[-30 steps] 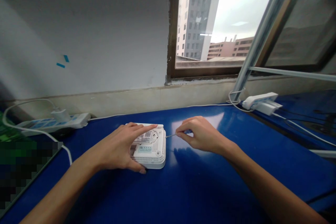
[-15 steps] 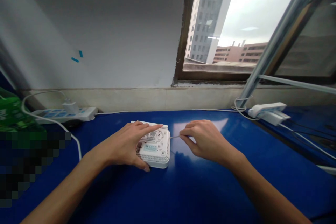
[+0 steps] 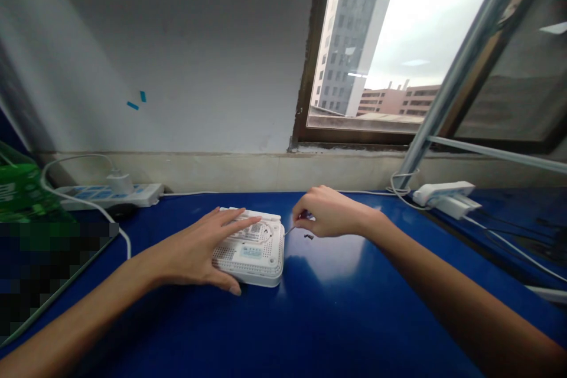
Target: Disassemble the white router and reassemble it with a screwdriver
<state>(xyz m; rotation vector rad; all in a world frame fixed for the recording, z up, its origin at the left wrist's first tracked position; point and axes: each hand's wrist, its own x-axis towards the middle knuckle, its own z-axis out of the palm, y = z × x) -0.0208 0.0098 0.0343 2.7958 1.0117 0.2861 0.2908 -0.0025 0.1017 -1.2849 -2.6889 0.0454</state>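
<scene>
right hand: the right hand [image 3: 328, 211] is curled, thumb and forefinger pinched on a thin silver-grey rod [image 3: 289, 230]; the fingers hide most of it, and what it is exactly cannot be told.
left hand: the left hand [image 3: 190, 254] is open, palm down, its spread fingers lying across the box, gripping nothing.
box: a flat square white perforated plastic box [image 3: 270, 266], with a printed label and rows of vent holes on its upper face, sits under the left hand, the rod's tip just beside its right edge.
beside it: a tiny black bit [image 3: 308, 237] lies just below the right hand.
step in hand: by the look of it, the right hand works at the box's edge while the left steadies it.
next move: this seems to call for a steady pinch and the box kept pinned.
count: two hands, one box, one rod, one black bit.
around: a glossy dark-blue table [image 3: 354, 331] bears all this; two white power strips [image 3: 106, 195] [image 3: 438, 192] stand well apart at its back.
</scene>
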